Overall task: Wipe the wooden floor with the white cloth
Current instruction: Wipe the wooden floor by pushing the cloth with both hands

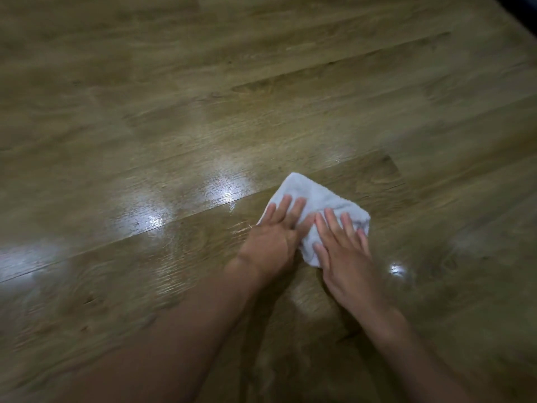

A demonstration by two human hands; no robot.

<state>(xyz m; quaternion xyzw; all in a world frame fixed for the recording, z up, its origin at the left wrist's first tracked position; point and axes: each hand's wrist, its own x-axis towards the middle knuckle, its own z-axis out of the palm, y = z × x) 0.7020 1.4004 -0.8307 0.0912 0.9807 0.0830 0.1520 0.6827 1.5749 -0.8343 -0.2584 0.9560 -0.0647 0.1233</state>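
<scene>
Wood in long olive-brown planks fills the room at my feet: the floor point(151, 112) runs in slanted boards with fine grain, dark knots and thin seams. Its finish is glossy enough to throw back bright patches of light point(154, 221); whether that shine is damp or just varnish I cannot tell. To wipe it well, I would say, the push should follow the grain and run alongside the seam point(203, 212) rather than across it. Each pass should overlap the one beside it, with the weight spread evenly so no streak is left behind. Right of the middle, on the near side of that seam, lies the cloth point(319, 196), flat on a board. It is white, soft and nubbly like towelling, folded into a thick pad with four rough sides and one corner pointing away from the person. It looks limp enough to bunch if dragged by one edge, so it is best kept pinned flat from above. Two bare forearms reach in from below. The left hand point(273, 242) presses on the pad's near left edge, and the right hand point(345, 257) covers its near right side. Both sets of fingers are straight and slightly spread, laid flat on the cloth, curled round nothing.
</scene>
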